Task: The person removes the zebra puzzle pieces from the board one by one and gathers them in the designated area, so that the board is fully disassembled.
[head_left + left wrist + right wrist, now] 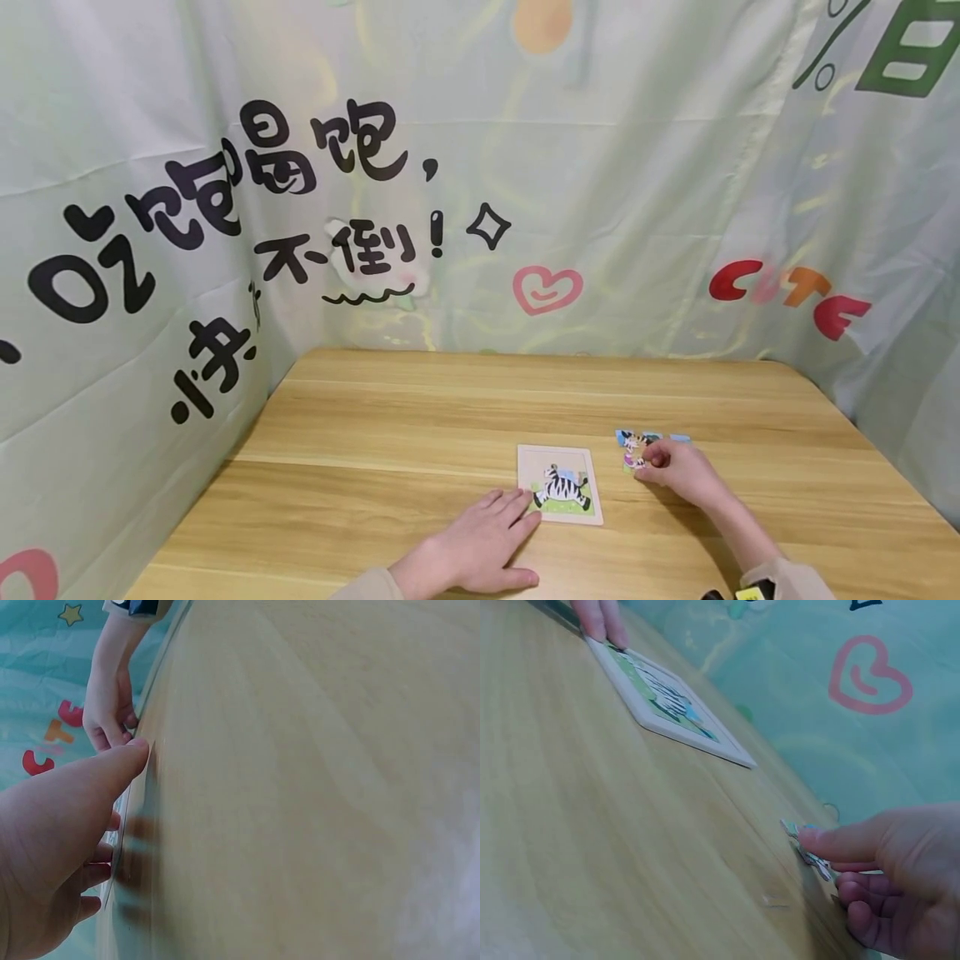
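A zebra jigsaw puzzle board (558,454) with a pale frame lies on the table, part of its picture filled in and its upper part bare. My left hand (480,542) lies flat with fingers spread, its fingertips touching the board's lower left edge. To the right of the board, my right hand (678,475) pinches a small puzzle piece (789,827) between thumb and fingers; the fingers partly hide it. Other loose puzzle pieces (625,437) lie just beyond that hand, with a blue-edged one (680,438) behind the knuckles.
Both hands work over a wood-grain table (375,450). A pale printed cloth (637,192) hangs behind it and along both sides, close to the table edges. A dark wrist device with a yellow label (750,593) sits at the right sleeve.
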The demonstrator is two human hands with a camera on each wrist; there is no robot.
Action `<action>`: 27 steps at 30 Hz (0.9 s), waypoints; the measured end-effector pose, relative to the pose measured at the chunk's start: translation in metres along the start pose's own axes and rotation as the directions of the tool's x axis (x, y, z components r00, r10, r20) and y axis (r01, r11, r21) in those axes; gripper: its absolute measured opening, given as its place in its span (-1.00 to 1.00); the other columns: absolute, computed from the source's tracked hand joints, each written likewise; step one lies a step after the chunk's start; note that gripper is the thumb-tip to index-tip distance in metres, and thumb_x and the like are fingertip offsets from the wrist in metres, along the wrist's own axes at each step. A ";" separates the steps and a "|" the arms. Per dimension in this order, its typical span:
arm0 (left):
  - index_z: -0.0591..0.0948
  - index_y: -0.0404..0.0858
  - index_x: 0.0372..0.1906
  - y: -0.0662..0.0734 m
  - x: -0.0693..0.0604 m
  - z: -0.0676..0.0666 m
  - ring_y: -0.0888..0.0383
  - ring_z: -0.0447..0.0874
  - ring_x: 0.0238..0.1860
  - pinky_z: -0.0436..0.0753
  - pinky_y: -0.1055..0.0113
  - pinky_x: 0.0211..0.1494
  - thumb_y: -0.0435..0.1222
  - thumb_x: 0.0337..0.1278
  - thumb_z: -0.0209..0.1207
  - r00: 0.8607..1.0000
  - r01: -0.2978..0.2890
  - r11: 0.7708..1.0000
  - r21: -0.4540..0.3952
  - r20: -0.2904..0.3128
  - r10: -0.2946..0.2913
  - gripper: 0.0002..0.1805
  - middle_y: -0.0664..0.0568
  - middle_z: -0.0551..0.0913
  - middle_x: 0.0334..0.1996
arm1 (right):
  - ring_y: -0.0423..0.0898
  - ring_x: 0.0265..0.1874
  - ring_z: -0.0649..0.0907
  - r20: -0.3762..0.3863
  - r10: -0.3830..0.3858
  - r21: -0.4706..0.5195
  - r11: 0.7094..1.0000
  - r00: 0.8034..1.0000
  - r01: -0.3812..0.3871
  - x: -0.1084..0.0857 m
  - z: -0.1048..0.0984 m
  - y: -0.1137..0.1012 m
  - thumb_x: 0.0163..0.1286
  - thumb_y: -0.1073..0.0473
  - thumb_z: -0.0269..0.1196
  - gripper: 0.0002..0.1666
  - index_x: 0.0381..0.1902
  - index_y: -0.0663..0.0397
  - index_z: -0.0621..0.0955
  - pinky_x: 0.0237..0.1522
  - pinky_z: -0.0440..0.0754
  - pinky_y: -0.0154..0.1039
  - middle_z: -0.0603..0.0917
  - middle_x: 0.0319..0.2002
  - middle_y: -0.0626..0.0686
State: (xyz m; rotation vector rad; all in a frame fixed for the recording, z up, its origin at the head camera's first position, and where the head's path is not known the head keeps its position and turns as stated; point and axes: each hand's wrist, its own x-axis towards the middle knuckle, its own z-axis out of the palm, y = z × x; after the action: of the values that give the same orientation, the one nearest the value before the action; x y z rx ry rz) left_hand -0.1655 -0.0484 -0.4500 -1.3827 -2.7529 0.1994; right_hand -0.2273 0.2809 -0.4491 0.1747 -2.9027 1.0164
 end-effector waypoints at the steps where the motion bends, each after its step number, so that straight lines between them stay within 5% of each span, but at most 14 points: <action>1: 0.22 -0.13 0.39 0.000 0.000 0.000 0.07 0.06 0.39 0.16 0.19 0.36 0.33 0.18 -0.32 1.000 0.001 1.000 -0.001 0.001 -0.001 -0.16 -0.08 0.13 0.40 | -0.12 -0.43 0.44 -0.006 -0.003 -0.004 1.000 1.000 0.003 0.000 0.000 -0.001 0.00 0.15 0.43 -0.67 -0.34 0.25 0.59 -0.40 0.41 -0.24 0.49 -0.45 -0.01; 15: 0.23 -0.14 0.38 0.000 0.000 0.002 0.07 0.08 0.38 0.17 0.20 0.36 0.33 0.18 -0.30 1.000 -0.003 1.000 0.006 -0.011 0.003 -0.16 -0.08 0.15 0.39 | -0.10 -0.37 0.50 0.006 -0.043 -0.021 0.999 0.999 0.043 0.001 0.002 -0.002 0.03 0.23 0.39 -0.69 -0.25 0.27 0.63 -0.29 0.49 -0.15 0.56 -0.41 -0.01; 27: 0.22 -0.13 0.39 -0.001 0.000 0.002 0.06 0.07 0.39 0.16 0.20 0.36 0.33 0.18 -0.30 1.000 -0.001 1.000 -0.014 -0.004 0.001 -0.17 -0.08 0.14 0.39 | -0.15 -0.44 0.51 -0.012 0.007 0.070 0.998 1.000 -0.006 -0.001 -0.003 -0.004 0.14 0.15 0.35 -0.59 -0.14 0.34 0.58 -0.52 0.48 -0.34 0.56 -0.38 0.00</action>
State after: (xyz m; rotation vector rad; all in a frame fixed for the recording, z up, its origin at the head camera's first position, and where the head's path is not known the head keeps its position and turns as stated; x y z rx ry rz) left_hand -0.1667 -0.0494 -0.4515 -1.3856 -2.7559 0.1771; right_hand -0.2254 0.2795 -0.4441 0.1613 -2.8606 1.1164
